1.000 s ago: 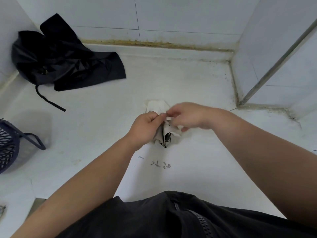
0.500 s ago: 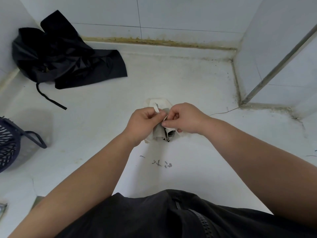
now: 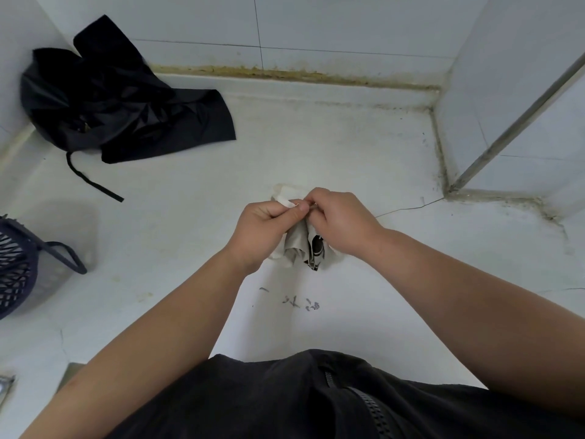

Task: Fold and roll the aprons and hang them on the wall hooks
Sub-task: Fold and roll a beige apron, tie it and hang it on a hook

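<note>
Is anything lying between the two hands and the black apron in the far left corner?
Nothing visible does: only bare white surface lies before the black apron. The dark basket sits aside at the left edge. The left hand and right hand grip the light apron.

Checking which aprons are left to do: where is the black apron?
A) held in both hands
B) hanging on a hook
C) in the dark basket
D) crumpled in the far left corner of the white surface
D: the black apron lies crumpled in the far left corner, while the left hand and right hand grip a pale bundle.
</note>
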